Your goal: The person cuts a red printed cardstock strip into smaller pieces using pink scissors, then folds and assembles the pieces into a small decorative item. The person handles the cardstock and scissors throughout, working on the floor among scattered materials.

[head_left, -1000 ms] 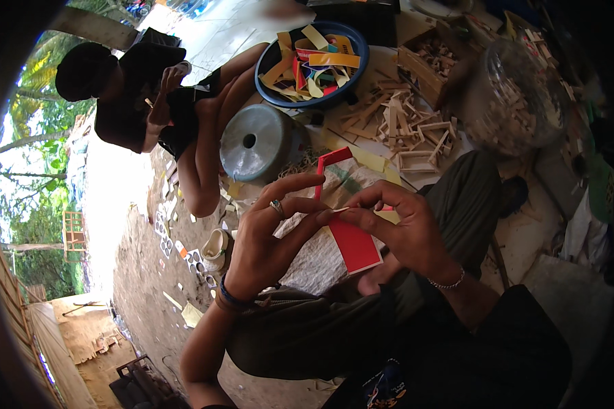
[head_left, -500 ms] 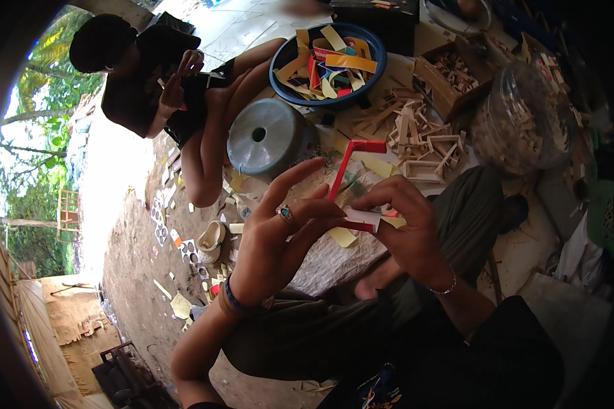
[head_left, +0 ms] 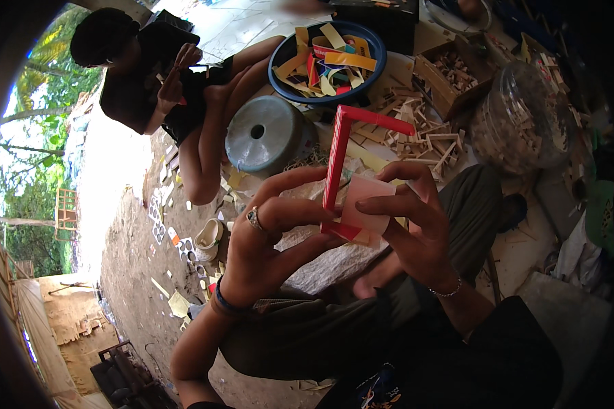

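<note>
Both my hands are raised over my folded legs around a thin angular frame [head_left: 337, 157] covered in red paper. My left hand [head_left: 262, 235], with a ring on one finger, pinches the frame at its lower corner between thumb and fingers. A pale, translucent-looking strip of paper [head_left: 359, 194] lies against the frame's lower bar. My right hand [head_left: 419, 215] has its fingers closed on this strip, with the fingertips in front of it. The frame's upper arm points right, free of both hands. Where the strip meets the lower bar is partly hidden by fingers.
Ahead stand a round grey stool [head_left: 273, 140] and a blue basin [head_left: 383, 58] of coloured paper strips. Small wooden sticks [head_left: 423, 133] lie piled beside a cardboard box [head_left: 430, 82] and a clear plastic jar [head_left: 518, 129]. Another person [head_left: 143, 82] sits at the far left.
The red frame has come up and looks larger, its upper arm now further right. The pale strip now shows broad and upright, with my right fingers over it.
</note>
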### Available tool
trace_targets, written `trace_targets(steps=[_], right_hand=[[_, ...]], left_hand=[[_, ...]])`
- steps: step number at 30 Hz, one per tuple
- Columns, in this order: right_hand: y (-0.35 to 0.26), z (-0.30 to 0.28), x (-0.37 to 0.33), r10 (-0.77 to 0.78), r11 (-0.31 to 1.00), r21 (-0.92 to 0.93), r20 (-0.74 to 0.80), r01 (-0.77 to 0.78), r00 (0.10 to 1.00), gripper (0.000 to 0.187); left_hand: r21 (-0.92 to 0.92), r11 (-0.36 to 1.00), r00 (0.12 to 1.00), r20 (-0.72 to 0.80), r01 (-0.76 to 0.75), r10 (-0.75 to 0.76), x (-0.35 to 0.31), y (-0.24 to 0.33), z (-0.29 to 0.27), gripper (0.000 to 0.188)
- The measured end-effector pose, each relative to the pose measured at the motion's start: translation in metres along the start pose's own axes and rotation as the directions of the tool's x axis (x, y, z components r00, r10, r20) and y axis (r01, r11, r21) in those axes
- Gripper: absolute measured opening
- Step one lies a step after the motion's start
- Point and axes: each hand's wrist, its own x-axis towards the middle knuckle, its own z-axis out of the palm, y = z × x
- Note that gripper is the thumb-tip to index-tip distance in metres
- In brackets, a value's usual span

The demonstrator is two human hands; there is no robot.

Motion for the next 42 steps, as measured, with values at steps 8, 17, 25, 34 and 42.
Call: trace_targets(steps=[8,17,25,34,42], right_hand=[[0.003,-0.004,0.007,-0.161,0.983,0.107,0.102,0.15,0.982,0.039],[0.001,0.007,0.004,0.103,0.984,0.142,0.006,-0.103,0.995,0.06],[-0.006,0.005,0.012,0.05,0.997,-0.066,0.118,-0.043,0.992,0.037],[-0.012,0.003,0.009,0.139,0.989,-0.071,0.084,-0.134,0.987,0.014],[-0.006,0.008,0.014,0.214,0.975,0.045,0.041,-0.215,0.976,0.016]], left_hand=[[-0.331,0.882,0.942,0.134,0.336,-0.309,0.0,-0.003,-0.005,0.081],[-0.341,0.841,0.902,0.058,0.421,-0.428,-0.003,-0.013,-0.006,0.068],[-0.208,0.859,0.876,-0.016,0.468,-0.481,-0.002,-0.011,-0.007,0.069],[-0.28,0.873,0.902,-0.054,0.399,-0.429,-0.001,-0.011,-0.006,0.057],[-0.23,0.908,0.928,-0.041,0.351,-0.37,-0.004,-0.022,-0.006,0.029]])
